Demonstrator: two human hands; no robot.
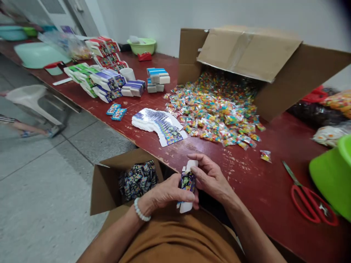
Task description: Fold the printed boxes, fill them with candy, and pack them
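Between my hands, just off the table's front edge, is a small printed cardboard box with white end flaps standing out at top and bottom. My left hand grips its lower part, thumb across the front. At the upper flap, my right hand holds the box with thumb and fingers. A fanned stack of flat printed cartons lies on the table ahead. Behind it spreads a large heap of small clear-wrapped colourful candies, spilling from a tipped cardboard carton.
An open carton of dark packets stands low at left. Red-handled scissors and a green basin are at right. Purple, green and red boxes are stacked at back left, near blue packets. Beyond is a plastic stool.
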